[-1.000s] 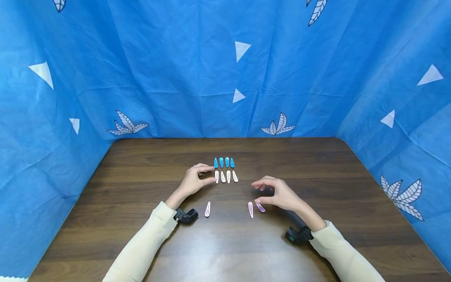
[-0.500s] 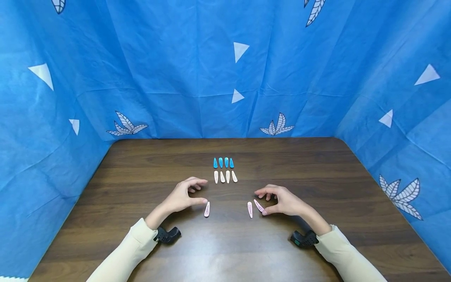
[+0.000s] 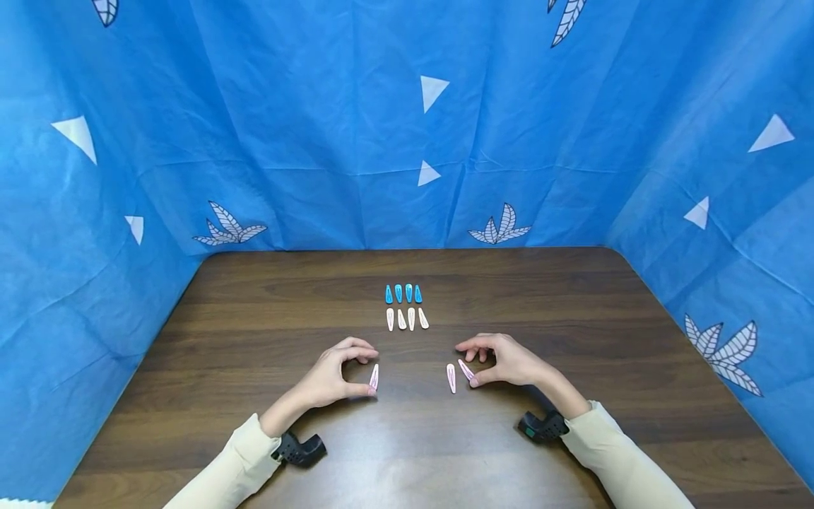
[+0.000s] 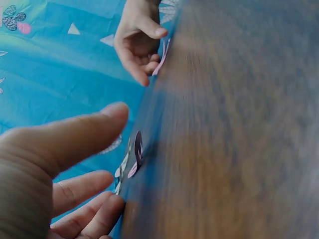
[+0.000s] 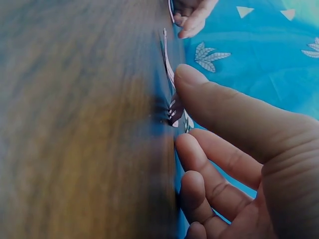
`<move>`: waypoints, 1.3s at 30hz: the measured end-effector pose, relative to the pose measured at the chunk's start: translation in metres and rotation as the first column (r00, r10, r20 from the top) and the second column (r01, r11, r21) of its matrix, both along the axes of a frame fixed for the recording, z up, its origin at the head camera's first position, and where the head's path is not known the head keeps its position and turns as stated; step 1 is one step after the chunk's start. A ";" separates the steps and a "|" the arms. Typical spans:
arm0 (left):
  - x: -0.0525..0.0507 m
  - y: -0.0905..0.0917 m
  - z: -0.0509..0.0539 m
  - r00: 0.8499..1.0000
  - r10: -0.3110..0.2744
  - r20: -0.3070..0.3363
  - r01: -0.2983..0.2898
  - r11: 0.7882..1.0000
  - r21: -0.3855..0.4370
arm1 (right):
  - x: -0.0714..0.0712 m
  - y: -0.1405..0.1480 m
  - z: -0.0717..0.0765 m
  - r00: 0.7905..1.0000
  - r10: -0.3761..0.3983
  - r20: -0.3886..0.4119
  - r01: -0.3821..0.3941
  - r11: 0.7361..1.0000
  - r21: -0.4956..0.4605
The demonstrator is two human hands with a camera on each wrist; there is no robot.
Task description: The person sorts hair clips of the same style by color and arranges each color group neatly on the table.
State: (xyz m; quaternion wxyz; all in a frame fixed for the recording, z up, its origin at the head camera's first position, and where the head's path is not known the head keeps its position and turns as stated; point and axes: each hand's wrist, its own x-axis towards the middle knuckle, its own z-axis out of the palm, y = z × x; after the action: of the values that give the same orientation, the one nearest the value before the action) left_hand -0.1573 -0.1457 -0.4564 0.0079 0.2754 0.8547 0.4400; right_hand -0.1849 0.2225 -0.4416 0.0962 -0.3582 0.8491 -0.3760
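My left hand (image 3: 327, 378) is beside a pink snap hair clip (image 3: 374, 373) on the table, thumb and fingers spread apart around it. In the left wrist view a gap shows between that hand's thumb and fingers, with the clip (image 4: 138, 147) beyond them. Two more pink hair clips lie further right: one upright in view (image 3: 451, 379), the other slanted (image 3: 465, 368). At the slanted one is my right hand (image 3: 511, 362), its thumb tip by the clip's lower end and its fingers held away. The right wrist view cannot settle whether thumb and clip touch.
Behind the hands lies a row of cream hair clips (image 3: 391, 319), and behind that a row of blue hair clips (image 3: 398, 293). The brown wooden table (image 3: 407, 445) ends at a blue patterned cloth (image 3: 318, 141) at the back and sides.
My left hand has come back from the cream row towards the near pink clip. My right hand has shifted slightly nearer me, and the slanted pink clip now shows more fully.
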 end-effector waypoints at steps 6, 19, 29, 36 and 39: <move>0.003 0.003 -0.001 0.999 0.023 -0.023 -0.024 0.999 -0.044 | 0.001 0.000 0.002 1.000 -0.001 0.011 0.001 1.000 0.014; 0.006 0.007 -0.008 0.996 0.032 -0.086 -0.040 0.995 -0.095 | 0.001 -0.001 0.001 0.999 0.007 0.033 -0.009 0.999 0.035; 0.006 0.008 -0.009 0.994 0.049 -0.098 -0.058 0.995 -0.082 | 0.002 -0.003 -0.002 1.000 -0.028 -0.004 0.028 0.997 0.067; 0.003 0.009 -0.014 0.991 0.056 -0.120 -0.064 0.996 -0.061 | 0.000 -0.002 -0.007 0.994 -0.109 0.005 0.109 0.994 0.010; 0.000 0.010 -0.013 0.993 0.053 -0.107 -0.056 0.998 -0.029 | -0.001 -0.003 -0.006 0.983 -0.185 -0.021 0.185 0.983 -0.019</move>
State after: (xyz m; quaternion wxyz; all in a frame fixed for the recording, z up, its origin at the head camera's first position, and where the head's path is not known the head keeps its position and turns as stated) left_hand -0.1568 -0.1361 -0.4692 -0.0453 0.2748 0.8681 0.4109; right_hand -0.1862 0.2191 -0.4474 0.0484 -0.2829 0.8765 -0.3865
